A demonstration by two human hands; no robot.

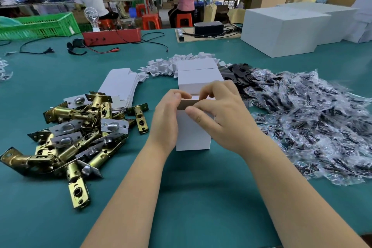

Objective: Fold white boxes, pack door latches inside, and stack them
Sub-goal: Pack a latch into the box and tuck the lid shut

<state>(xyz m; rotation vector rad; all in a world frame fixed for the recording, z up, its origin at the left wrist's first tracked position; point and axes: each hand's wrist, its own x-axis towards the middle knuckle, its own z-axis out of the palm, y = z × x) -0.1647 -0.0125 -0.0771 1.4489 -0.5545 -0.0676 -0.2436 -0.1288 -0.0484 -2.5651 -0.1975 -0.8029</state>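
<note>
From your head camera, the white box [192,135] stands upright on the teal desk [201,197] right before you, your left hand [166,121] curled round its left side and your right hand [222,115] pinching its open top flap [189,103], so each grip is closed on the box. The brass door latches [76,133] lie heaped to your left beside the flat box blanks [120,84]. Folded white boxes [198,74] sit just beyond your hands, and bagged dark parts [312,119] spread to your right.
</note>
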